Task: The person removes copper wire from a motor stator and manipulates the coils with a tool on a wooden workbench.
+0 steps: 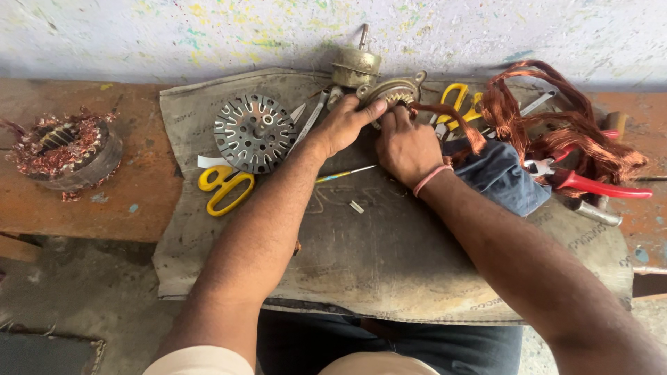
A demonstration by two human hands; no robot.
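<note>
Motor housing held at the far edge of the mat

A dull brass-coloured motor housing (392,91), round with a lug at its rim, was steadied by the left hand (345,123), fingers laid flat on it; copper wire (445,117) was pinched against it by the right hand (406,148).

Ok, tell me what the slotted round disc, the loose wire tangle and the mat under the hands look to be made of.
Slotted disc: dull grey metal, probably steel, judging by its sheen and crisp punched slots.
Wire tangle: copper, by its glossy reddish-orange strands, likely enamelled.
Mat: probably coarse cloth or canvas, grey, stained and matte, with curling edges.
</note>
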